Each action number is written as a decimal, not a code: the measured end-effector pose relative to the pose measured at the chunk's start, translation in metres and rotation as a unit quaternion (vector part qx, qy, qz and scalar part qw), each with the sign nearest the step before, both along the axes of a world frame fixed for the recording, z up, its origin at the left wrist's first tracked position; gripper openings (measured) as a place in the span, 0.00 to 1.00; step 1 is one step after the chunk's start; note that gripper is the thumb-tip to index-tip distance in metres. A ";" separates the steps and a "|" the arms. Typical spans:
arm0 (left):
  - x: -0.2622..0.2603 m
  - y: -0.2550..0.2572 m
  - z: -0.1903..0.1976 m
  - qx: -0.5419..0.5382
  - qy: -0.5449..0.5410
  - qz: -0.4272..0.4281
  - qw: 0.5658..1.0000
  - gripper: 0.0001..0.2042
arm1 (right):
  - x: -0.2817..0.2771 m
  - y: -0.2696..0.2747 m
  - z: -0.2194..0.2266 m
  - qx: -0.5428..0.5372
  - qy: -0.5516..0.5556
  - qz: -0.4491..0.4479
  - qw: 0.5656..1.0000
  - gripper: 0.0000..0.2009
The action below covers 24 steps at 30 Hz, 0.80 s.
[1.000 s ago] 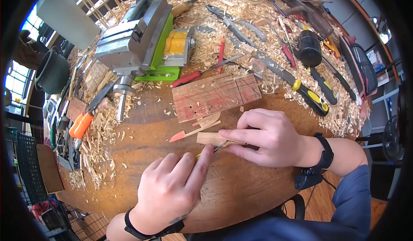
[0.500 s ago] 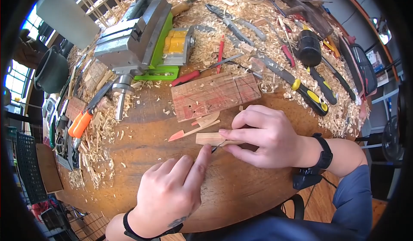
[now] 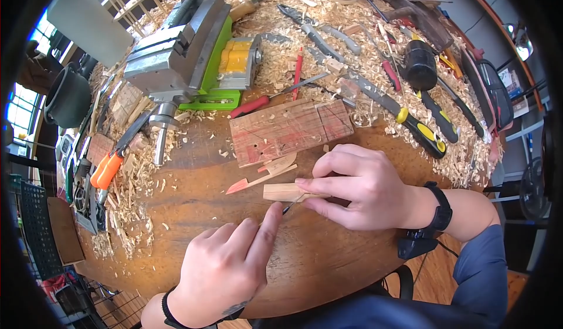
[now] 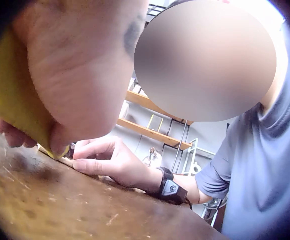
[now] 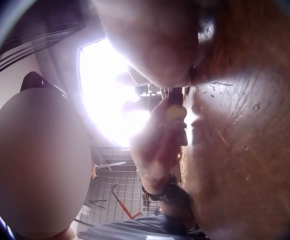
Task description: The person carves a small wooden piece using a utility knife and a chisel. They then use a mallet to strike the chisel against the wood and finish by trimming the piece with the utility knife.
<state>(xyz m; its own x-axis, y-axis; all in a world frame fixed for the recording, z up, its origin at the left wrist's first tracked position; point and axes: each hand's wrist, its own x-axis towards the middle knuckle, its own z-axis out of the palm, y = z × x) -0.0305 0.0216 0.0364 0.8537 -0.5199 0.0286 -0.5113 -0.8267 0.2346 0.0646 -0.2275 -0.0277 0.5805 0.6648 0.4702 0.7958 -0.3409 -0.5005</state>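
Note:
The right hand [image 3: 363, 188] pinches a small pale wood piece [image 3: 279, 192] between thumb and fingers, low over the table. Curled round a tool, the left hand [image 3: 226, 267] has its index finger stretched along it; the dark, thin blade [image 3: 288, 207] meets the wood's near edge. In the left wrist view the tool's yellow handle [image 4: 20, 100] lies inside the left hand [image 4: 75, 65], with the right hand [image 4: 112, 160] beyond. Just behind the wood lies a thin carved piece with a red tip [image 3: 237, 186].
A reddish board [image 3: 291, 130] lies behind the hands. A metal vise [image 3: 170, 59] on a green base stands back left, near orange-handled pliers [image 3: 107, 170]. Shavings [image 3: 375, 65], a black mallet [image 3: 420, 65] and a yellow-black handled tool [image 3: 425, 136] are at the back right.
The left hand has drawn back slightly to the left with the tool. The wood in the right hand has shifted a little left. The head view has moved slightly.

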 end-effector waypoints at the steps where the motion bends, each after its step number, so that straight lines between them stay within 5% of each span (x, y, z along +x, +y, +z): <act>1: 0.000 0.001 0.000 0.000 0.000 0.001 1.000 0.29 | 0.000 0.000 0.000 -0.004 0.005 0.001 1.000 0.09; 24: -0.004 0.005 0.010 -0.017 0.005 -0.008 1.000 0.30 | -0.001 0.002 0.001 0.012 0.009 0.020 1.000 0.15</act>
<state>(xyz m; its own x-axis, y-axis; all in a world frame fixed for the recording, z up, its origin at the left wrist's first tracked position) -0.0342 0.0270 0.0459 0.8460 -0.5318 0.0387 -0.5215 -0.8101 0.2678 0.0640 -0.2252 -0.0267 0.5625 0.6762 0.4758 0.7991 -0.2970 -0.5227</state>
